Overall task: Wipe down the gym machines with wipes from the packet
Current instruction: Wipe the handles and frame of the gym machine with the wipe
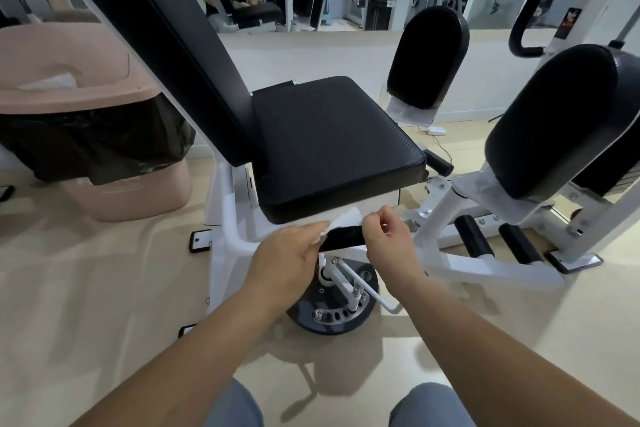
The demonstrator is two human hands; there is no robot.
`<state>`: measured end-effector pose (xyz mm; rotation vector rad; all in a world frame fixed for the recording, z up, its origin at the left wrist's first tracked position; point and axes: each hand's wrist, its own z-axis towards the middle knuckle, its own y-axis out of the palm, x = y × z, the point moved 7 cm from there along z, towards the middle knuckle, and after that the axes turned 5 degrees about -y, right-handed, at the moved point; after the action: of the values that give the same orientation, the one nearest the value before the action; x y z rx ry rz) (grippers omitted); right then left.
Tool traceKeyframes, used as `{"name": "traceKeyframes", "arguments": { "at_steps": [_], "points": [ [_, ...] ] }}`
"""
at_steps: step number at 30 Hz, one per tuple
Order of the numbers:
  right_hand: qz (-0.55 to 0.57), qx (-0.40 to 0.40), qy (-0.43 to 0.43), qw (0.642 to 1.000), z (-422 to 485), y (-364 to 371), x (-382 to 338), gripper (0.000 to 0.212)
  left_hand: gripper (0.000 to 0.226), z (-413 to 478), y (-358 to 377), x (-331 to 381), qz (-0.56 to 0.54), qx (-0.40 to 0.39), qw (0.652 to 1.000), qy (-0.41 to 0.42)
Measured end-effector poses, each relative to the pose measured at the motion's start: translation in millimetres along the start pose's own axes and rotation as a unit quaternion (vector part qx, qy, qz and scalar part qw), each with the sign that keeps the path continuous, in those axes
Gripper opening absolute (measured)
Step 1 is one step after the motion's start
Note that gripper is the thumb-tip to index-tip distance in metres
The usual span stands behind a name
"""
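White wipe (347, 217) sits at the lower centre of the frame, against the front edge of the black seat (332, 142); left hand (289, 251) pinches one end, right hand (388, 241) (fingers curled) pinches the other; pink bin (69, 87) upper left

black seat pad (332, 146), white machine frame (446, 215), white wipe (346, 218), pink bin (86, 87), black bin liner (93, 146), beige floor (104, 288)
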<state>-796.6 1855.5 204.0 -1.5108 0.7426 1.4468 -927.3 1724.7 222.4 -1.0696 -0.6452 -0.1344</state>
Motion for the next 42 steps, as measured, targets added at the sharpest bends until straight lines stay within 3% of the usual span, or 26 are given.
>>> {"name": "traceKeyframes", "arguments": {
  "at_steps": [4,7,9,11,15,19,21,23,25,27,29,30,32,34,36,39,42],
  "points": [
    [0.013,0.003,0.001,1.0,-0.7,-1.2,1.2,0.026,0.043,-28.2,8.8,23.8,0.08,-0.024,0.991,0.104],
    [0.013,-0.003,0.004,1.0,0.1,-1.3,1.5,0.024,0.058,-41.2,6.5,25.6,0.033,-0.105,0.99,0.083],
    [0.016,-0.003,0.001,1.0,0.7,-0.7,1.7,0.024,0.044,-29.7,-17.0,25.0,-0.031,-0.026,0.996,0.073],
    [0.027,-0.004,-0.001,1.0,0.6,0.8,2.5,0.024,0.036,-8.7,-30.2,24.9,0.03,0.04,0.997,0.059],
    [0.036,0.006,-0.007,0.999,2.1,1.0,6.3,0.026,0.032,15.8,16.1,31.0,0.233,-0.069,0.97,-0.002],
    [0.043,0.019,-0.004,0.999,4.8,2.5,11.6,0.026,0.029,29.1,29.2,32.3,0.292,-0.064,0.954,0.006],
    [0.052,0.02,-0.003,0.998,5.1,3.8,12.4,0.027,0.026,44.1,28.5,26.2,0.274,-0.145,0.951,-0.006],
    [0.048,0.021,-0.006,0.999,5.8,2.9,11.9,0.028,0.025,56.6,34.2,18.8,0.179,-0.284,0.941,-0.045],
    [0.034,0.022,-0.008,0.999,6.4,2.0,11.9,0.028,0.03,59.0,38.1,13.7,0.079,-0.41,0.902,-0.109],
    [0.026,0.02,-0.007,0.999,6.6,1.3,13.0,0.025,0.034,58.4,36.9,11.7,0.047,-0.458,0.875,-0.149],
    [0.028,0.02,-0.011,0.999,6.9,1.1,12.8,0.025,0.027,61.0,36.0,14.0,0.082,-0.402,0.904,-0.123],
    [0.035,0.021,-0.013,0.999,6.7,1.0,12.4,0.026,0.022,59.8,35.5,16.4,0.126,-0.334,0.929,-0.095],
    [0.051,0.024,-0.013,0.998,6.5,1.2,13.2,0.027,0.019,42.5,31.0,24.9,0.246,-0.125,0.96,-0.035],
    [0.051,0.025,-0.013,0.998,7.1,1.2,14.1,0.028,0.024,15.8,31.5,32.7,0.295,0.037,0.955,0.0],
    [0.047,0.027,-0.013,0.998,7.5,0.5,14.5,0.028,0.028,3.0,35.3,35.5,0.29,0.117,0.95,0.009],
    [0.049,0.017,-0.016,0.999,7.3,-0.1,13.4,0.026,0.023,16.7,34.1,41.1,0.293,0.048,0.955,-0.026],
    [-0.021,-0.011,-0.029,0.999,9.4,-7.4,7.0,0.039,0.024,52.5,45.6,34.4,0.256,-0.156,0.952,-0.067]
  ]
}}
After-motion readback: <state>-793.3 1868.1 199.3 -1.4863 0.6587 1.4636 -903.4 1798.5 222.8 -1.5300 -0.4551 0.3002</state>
